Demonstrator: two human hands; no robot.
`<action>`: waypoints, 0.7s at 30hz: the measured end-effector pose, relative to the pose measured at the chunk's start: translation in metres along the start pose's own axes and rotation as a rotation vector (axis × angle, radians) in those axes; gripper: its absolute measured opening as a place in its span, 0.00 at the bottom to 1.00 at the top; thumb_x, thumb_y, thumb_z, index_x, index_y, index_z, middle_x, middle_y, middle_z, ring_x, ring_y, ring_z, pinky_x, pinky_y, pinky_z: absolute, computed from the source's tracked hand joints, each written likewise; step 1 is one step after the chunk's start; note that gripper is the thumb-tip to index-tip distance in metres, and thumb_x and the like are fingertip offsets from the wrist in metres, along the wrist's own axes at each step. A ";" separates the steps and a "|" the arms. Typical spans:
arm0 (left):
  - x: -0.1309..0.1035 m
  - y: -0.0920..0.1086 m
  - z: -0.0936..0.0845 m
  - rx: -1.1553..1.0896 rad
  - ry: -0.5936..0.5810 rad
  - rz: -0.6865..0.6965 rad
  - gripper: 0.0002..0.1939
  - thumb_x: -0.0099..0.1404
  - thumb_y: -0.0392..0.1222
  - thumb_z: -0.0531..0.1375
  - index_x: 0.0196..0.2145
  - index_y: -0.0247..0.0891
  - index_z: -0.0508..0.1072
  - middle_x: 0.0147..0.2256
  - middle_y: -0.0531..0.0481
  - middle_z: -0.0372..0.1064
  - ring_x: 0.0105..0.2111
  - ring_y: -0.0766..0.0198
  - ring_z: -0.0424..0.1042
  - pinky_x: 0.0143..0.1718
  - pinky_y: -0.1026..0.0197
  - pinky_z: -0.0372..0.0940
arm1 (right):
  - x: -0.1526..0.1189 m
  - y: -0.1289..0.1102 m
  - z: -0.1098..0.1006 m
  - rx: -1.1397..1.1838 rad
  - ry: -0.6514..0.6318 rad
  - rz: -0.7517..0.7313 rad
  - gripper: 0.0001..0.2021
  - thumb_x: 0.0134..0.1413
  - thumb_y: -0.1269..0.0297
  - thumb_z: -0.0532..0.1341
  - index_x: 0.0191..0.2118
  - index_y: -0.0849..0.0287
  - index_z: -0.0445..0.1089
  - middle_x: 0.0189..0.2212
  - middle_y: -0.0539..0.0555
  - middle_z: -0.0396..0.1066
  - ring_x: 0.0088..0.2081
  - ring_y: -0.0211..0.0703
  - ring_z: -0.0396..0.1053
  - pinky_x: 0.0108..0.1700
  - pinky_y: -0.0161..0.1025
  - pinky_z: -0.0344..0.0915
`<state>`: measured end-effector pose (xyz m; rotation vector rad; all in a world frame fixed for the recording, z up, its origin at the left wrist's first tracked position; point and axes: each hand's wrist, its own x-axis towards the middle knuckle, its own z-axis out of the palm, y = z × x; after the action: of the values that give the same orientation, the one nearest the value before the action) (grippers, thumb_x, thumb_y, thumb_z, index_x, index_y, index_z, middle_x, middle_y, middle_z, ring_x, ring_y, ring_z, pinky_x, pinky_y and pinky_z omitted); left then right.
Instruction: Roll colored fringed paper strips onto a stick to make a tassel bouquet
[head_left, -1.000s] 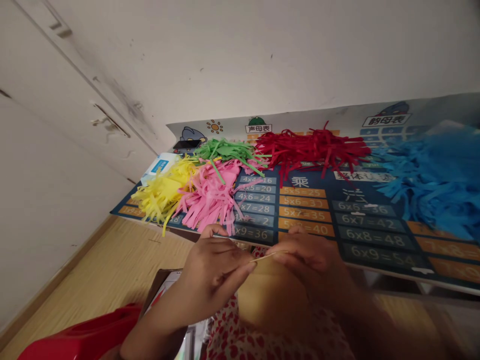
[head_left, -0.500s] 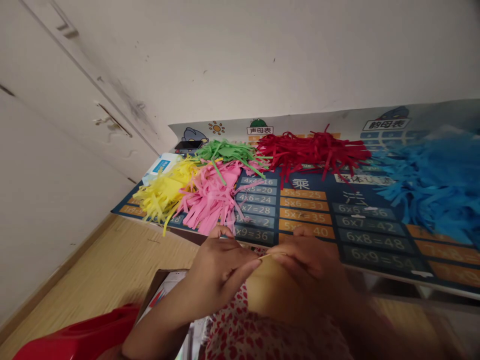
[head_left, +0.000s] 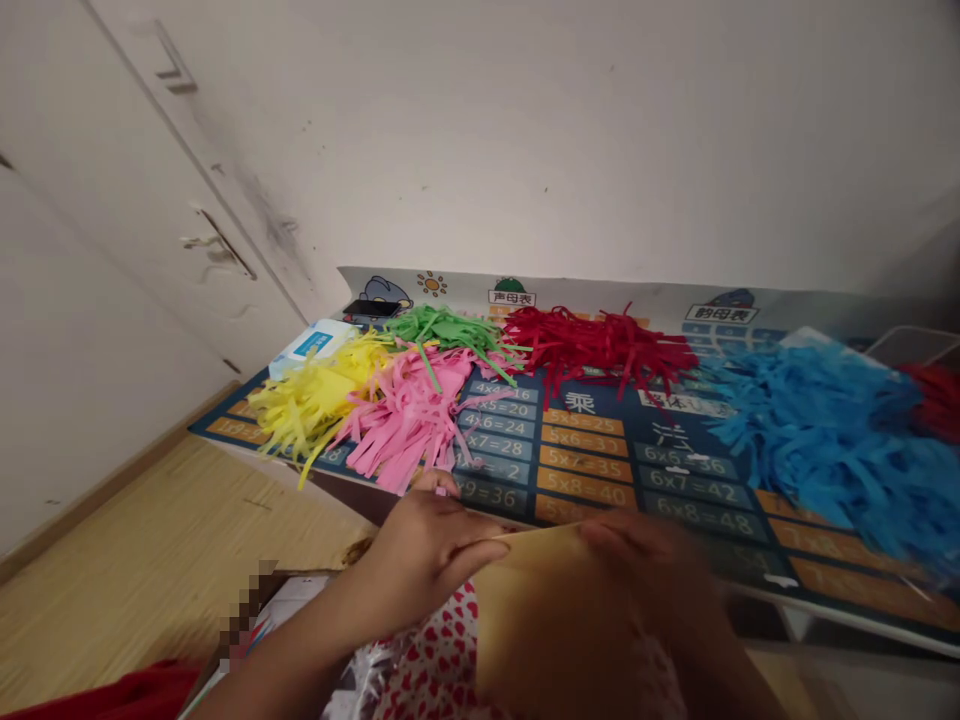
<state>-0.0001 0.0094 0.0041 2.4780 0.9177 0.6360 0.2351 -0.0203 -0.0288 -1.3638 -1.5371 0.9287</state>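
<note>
A yellowish-tan sheet or bag (head_left: 555, 620) hangs between my hands over a heart-patterned cloth (head_left: 442, 650). My left hand (head_left: 431, 550) pinches its upper left edge between thumb and fingers. At its upper right edge is my right hand (head_left: 645, 560), blurred, with fingers closed on it. Beyond them, on a table covered with a printed chart (head_left: 585, 470), lie bundles of cut strips: yellow (head_left: 322, 390), pink (head_left: 420, 410), green (head_left: 446, 330), red (head_left: 592, 350) and blue (head_left: 825, 430).
A white and blue packet (head_left: 313, 345) and a dark phone-like object (head_left: 371, 308) lie at the table's back left. More red strips (head_left: 934, 400) are at the far right. Below left stand an open box (head_left: 300, 590) and something red (head_left: 127, 695). A wall (head_left: 540, 130) rises behind.
The view has shifted, showing more of the table's right end. My right hand has moved slightly right and away from my left, and more of the tan sheet's top edge shows between them.
</note>
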 end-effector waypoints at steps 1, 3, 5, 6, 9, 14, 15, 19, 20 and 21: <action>-0.002 -0.002 -0.003 -0.032 0.009 -0.024 0.09 0.70 0.43 0.57 0.39 0.42 0.77 0.30 0.54 0.78 0.27 0.66 0.71 0.36 0.63 0.57 | -0.001 -0.001 -0.003 0.007 0.055 0.034 0.13 0.55 0.56 0.59 0.27 0.54 0.78 0.25 0.50 0.76 0.29 0.45 0.73 0.32 0.34 0.67; -0.007 -0.006 -0.009 -0.099 0.039 -0.093 0.08 0.68 0.44 0.59 0.39 0.42 0.78 0.29 0.54 0.77 0.28 0.66 0.70 0.35 0.64 0.58 | -0.003 -0.005 -0.007 0.017 0.133 0.071 0.13 0.53 0.57 0.60 0.24 0.55 0.77 0.22 0.49 0.75 0.27 0.44 0.72 0.30 0.34 0.66; -0.011 -0.006 -0.014 -0.174 0.083 -0.174 0.07 0.65 0.45 0.61 0.37 0.42 0.79 0.30 0.53 0.77 0.30 0.65 0.69 0.35 0.64 0.59 | -0.004 -0.008 -0.008 0.025 0.199 0.084 0.14 0.52 0.57 0.60 0.22 0.55 0.76 0.21 0.49 0.74 0.26 0.43 0.71 0.28 0.33 0.64; -0.013 -0.006 -0.015 -0.216 0.102 -0.208 0.07 0.64 0.45 0.63 0.36 0.41 0.79 0.30 0.53 0.77 0.31 0.65 0.69 0.35 0.64 0.59 | -0.005 -0.010 -0.007 0.029 0.227 0.083 0.13 0.51 0.57 0.60 0.21 0.55 0.76 0.21 0.49 0.73 0.25 0.43 0.70 0.27 0.33 0.64; -0.018 -0.004 -0.017 -0.326 0.149 -0.268 0.06 0.61 0.44 0.65 0.33 0.40 0.80 0.29 0.52 0.77 0.31 0.64 0.69 0.35 0.64 0.60 | -0.008 -0.014 -0.004 0.032 0.284 0.058 0.13 0.50 0.57 0.60 0.21 0.55 0.75 0.20 0.50 0.73 0.24 0.43 0.70 0.26 0.33 0.64; -0.027 -0.004 -0.015 -0.422 0.229 -0.324 0.07 0.58 0.44 0.67 0.33 0.38 0.80 0.29 0.50 0.76 0.30 0.65 0.70 0.37 0.64 0.62 | -0.017 -0.016 0.001 0.034 0.238 0.074 0.13 0.52 0.55 0.61 0.23 0.56 0.76 0.23 0.51 0.75 0.28 0.47 0.73 0.26 0.34 0.66; -0.029 -0.004 -0.015 -0.441 0.236 -0.331 0.08 0.58 0.45 0.67 0.33 0.38 0.80 0.28 0.50 0.76 0.30 0.65 0.70 0.36 0.64 0.62 | -0.019 -0.016 0.002 0.040 0.247 0.090 0.13 0.52 0.55 0.61 0.25 0.56 0.77 0.24 0.52 0.76 0.30 0.49 0.74 0.27 0.34 0.67; -0.034 -0.004 -0.016 -0.484 0.278 -0.337 0.11 0.57 0.47 0.67 0.31 0.36 0.80 0.26 0.49 0.75 0.28 0.65 0.69 0.34 0.64 0.63 | -0.024 -0.013 0.004 0.016 0.260 0.114 0.11 0.52 0.56 0.63 0.28 0.55 0.79 0.29 0.53 0.78 0.37 0.53 0.75 0.28 0.34 0.69; -0.036 -0.004 -0.016 -0.487 0.292 -0.331 0.11 0.57 0.47 0.67 0.31 0.36 0.80 0.26 0.49 0.75 0.28 0.65 0.68 0.34 0.64 0.63 | -0.023 -0.012 0.004 0.001 0.241 0.102 0.10 0.52 0.56 0.63 0.28 0.55 0.79 0.30 0.52 0.78 0.37 0.54 0.75 0.28 0.35 0.70; -0.036 -0.004 -0.016 -0.490 0.307 -0.329 0.11 0.58 0.47 0.67 0.31 0.35 0.80 0.26 0.49 0.75 0.28 0.65 0.68 0.33 0.64 0.63 | -0.022 -0.010 0.003 -0.011 0.226 0.084 0.10 0.52 0.56 0.63 0.28 0.54 0.79 0.29 0.52 0.78 0.36 0.54 0.76 0.28 0.36 0.70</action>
<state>-0.0355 -0.0092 0.0052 1.7810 1.0947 1.0015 0.2295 -0.0431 -0.0231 -1.4965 -1.3241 0.7874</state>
